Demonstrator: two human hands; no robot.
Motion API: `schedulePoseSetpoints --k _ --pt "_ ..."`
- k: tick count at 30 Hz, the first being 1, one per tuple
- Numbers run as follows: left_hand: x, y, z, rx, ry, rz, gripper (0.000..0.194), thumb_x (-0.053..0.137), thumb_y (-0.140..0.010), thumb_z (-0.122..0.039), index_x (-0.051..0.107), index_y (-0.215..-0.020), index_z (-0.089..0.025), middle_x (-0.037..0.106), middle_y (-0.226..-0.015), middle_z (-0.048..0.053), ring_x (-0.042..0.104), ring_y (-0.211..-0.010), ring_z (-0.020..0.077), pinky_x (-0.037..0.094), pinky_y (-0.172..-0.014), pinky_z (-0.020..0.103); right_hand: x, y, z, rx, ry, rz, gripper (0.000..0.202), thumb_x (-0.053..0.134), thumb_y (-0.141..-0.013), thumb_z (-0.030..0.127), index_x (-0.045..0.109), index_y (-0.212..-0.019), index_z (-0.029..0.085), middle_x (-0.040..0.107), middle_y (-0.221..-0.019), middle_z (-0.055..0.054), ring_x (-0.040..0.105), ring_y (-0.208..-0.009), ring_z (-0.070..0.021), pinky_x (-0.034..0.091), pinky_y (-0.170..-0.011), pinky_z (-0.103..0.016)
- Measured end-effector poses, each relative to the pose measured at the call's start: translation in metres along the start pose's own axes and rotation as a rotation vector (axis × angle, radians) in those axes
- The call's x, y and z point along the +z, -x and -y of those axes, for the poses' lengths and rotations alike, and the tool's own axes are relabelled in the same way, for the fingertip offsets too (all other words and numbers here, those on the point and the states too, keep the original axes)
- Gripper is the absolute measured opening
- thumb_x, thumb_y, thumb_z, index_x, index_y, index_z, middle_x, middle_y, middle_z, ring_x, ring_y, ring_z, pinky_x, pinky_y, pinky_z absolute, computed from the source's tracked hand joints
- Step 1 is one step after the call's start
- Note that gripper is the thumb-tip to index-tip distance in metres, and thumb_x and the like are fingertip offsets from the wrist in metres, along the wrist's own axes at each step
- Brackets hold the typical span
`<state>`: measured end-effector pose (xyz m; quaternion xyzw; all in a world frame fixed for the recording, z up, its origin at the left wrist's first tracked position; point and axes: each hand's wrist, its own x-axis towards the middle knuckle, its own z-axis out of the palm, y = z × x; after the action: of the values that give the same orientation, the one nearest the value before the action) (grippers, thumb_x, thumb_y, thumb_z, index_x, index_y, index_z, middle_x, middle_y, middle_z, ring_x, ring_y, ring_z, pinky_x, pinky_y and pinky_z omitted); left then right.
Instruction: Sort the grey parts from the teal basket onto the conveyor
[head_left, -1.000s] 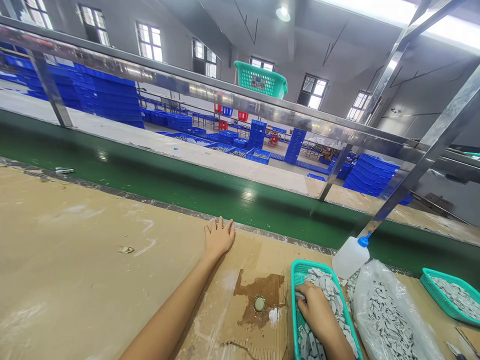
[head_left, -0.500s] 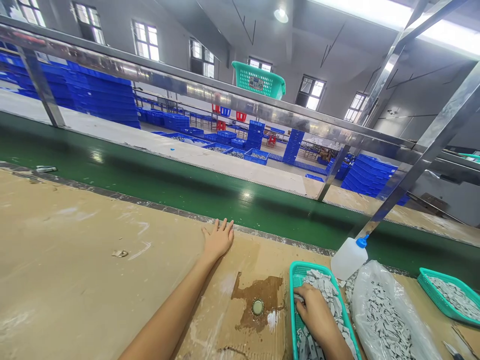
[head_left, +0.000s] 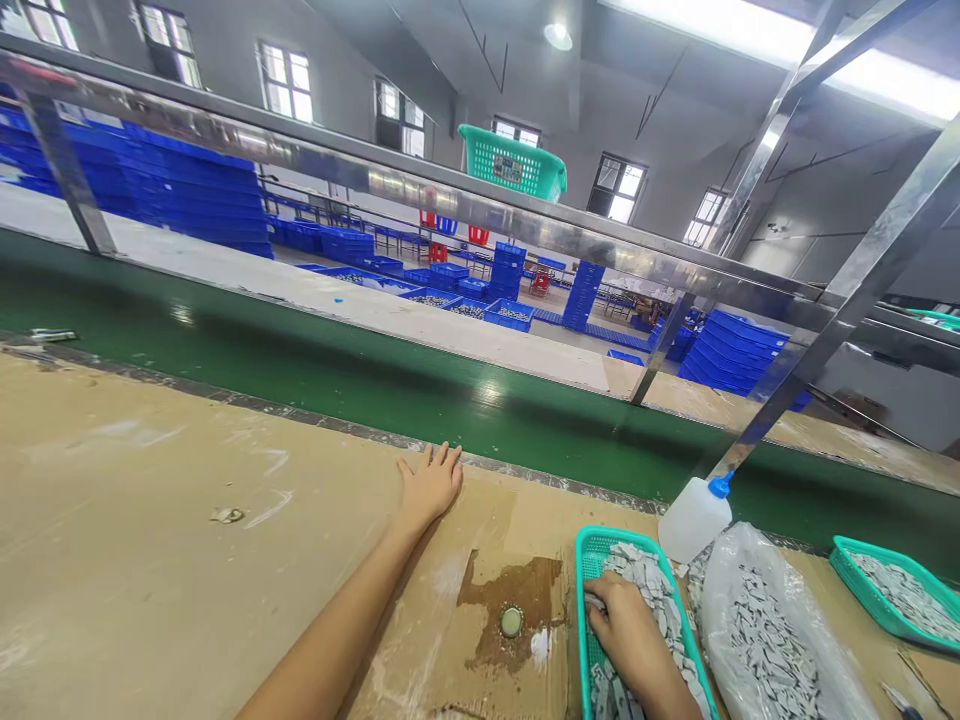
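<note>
My left hand (head_left: 430, 484) lies flat near the far edge of the cardboard-covered table (head_left: 187, 590), fingers spread, holding nothing. Inside a long green basket (head_left: 585, 655), my right hand (head_left: 626, 618) reaches down with bent fingers among small flat grey pieces (head_left: 649, 580). Its fingertips are at the basket's left side; whatever they grip is largely hidden. Between the two hands, a round bottle-cap-like piece (head_left: 511, 621) sits on a dark wet-looking patch (head_left: 487, 578) of cardboard.
A white squeeze bottle (head_left: 694, 520) with a blue cap stands behind a clear bag (head_left: 724, 610) of grey pieces. Another green basket (head_left: 847, 575) is at the far right. Beyond the table runs a green belt (head_left: 420, 400), under a metal frame (head_left: 337, 165).
The view has shifted slightly. A small silvery item on the green belt has moved left. Both hands keep nearly the same places.
</note>
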<state>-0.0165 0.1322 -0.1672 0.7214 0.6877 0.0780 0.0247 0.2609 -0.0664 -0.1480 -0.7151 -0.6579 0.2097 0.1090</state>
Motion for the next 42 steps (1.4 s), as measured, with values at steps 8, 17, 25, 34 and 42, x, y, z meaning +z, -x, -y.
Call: schedulePoseSetpoints --k 8,17,25,34,42 --pt "0.0023 -0.0016 0.0008 -0.001 0.01 -0.007 0.053 0.02 -0.104 -0.029 0.041 -0.153 -0.025 0.029 -0.159 0.003 0.022 -0.15 0.0308 0.013 -0.113 0.074 0.0013 0.0013 -0.0011 -0.005 0.004 -0.003 0.04 0.047 -0.087 0.004 0.075 -0.11 0.022 0.066 -0.102 -0.007 0.062 -0.096 -0.0219 0.039 -0.08 -0.027" --pt "0.0029 -0.0038 0.0018 -0.003 0.006 0.016 0.053 0.02 -0.104 -0.03 0.038 -0.154 -0.025 0.028 -0.16 0.001 0.019 -0.151 0.0291 0.012 -0.114 0.074 -0.0029 0.0024 0.0046 0.021 0.021 0.01 0.041 0.047 -0.088 0.005 0.075 -0.112 0.022 0.066 -0.103 -0.008 0.062 -0.098 -0.0221 0.039 -0.082 -0.027" --pt "0.0022 -0.0049 0.0016 -0.004 -0.002 0.029 0.053 0.02 -0.105 -0.03 0.037 -0.154 -0.025 0.027 -0.16 0.001 0.019 -0.151 0.0294 0.011 -0.114 0.075 -0.0027 0.0015 0.0058 0.024 0.02 0.005 0.038 0.048 -0.087 0.003 0.076 -0.106 0.022 0.066 -0.102 -0.008 0.062 -0.1 -0.0219 0.04 -0.085 -0.026" --pt "0.0047 -0.0059 0.0043 0.001 -0.031 0.029 0.053 0.017 -0.105 -0.03 0.036 -0.155 -0.026 0.026 -0.161 0.001 0.018 -0.151 0.029 0.012 -0.113 0.075 -0.0037 0.0036 0.0078 0.05 0.026 -0.006 0.04 0.05 -0.088 0.005 0.074 -0.115 0.022 0.067 -0.107 -0.009 0.062 -0.102 -0.0241 0.041 -0.086 -0.027" --pt "0.0007 -0.0052 0.0033 0.001 -0.039 0.036 0.053 0.017 -0.106 -0.03 0.035 -0.155 -0.025 0.026 -0.161 0.001 0.019 -0.15 0.0284 0.014 -0.113 0.074 -0.0016 0.0027 0.0053 0.045 0.011 -0.015 0.04 0.049 -0.088 0.007 0.073 -0.116 0.022 0.067 -0.109 -0.008 0.063 -0.104 -0.0234 0.042 -0.088 -0.027"
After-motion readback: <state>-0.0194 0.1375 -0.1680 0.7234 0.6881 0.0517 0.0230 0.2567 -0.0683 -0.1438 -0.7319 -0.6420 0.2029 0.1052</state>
